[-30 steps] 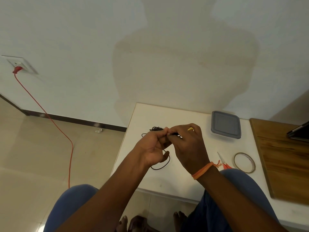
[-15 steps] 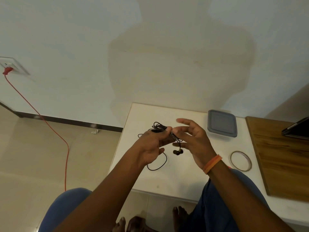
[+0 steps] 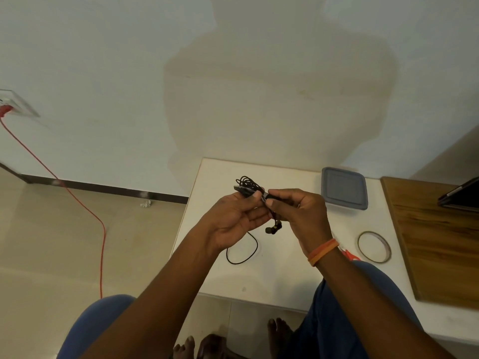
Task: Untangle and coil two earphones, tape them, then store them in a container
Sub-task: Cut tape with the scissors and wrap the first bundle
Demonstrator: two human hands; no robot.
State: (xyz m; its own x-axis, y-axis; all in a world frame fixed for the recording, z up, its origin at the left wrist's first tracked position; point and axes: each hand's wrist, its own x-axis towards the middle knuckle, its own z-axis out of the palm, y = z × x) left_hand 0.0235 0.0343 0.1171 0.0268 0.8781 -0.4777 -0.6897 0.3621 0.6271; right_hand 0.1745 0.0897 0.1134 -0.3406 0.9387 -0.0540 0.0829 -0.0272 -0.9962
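Above the white table (image 3: 280, 270), my left hand (image 3: 234, 218) pinches a coiled bundle of black earphone cable (image 3: 247, 185) between thumb and fingers. My right hand (image 3: 298, 211) pinches the same bundle just right of that grip. Two black earbuds (image 3: 273, 228) dangle below the hands. A loop of black cable (image 3: 242, 251) lies on the table under my left wrist; I cannot tell which earphone it belongs to. A grey lidded container (image 3: 343, 187) stands at the back of the table. A ring of tape (image 3: 373, 246) lies to the right.
Orange scissors handles (image 3: 348, 253) peek out beside my right wrist. A wooden board (image 3: 438, 242) with a dark device (image 3: 458, 194) on it adjoins the table's right side. A red cord (image 3: 85, 211) runs from a wall socket down across the floor at left.
My right hand, fingers spread half a second ago, has closed onto the cable bundle beside my left fingers. The earbuds hang lower between the hands.
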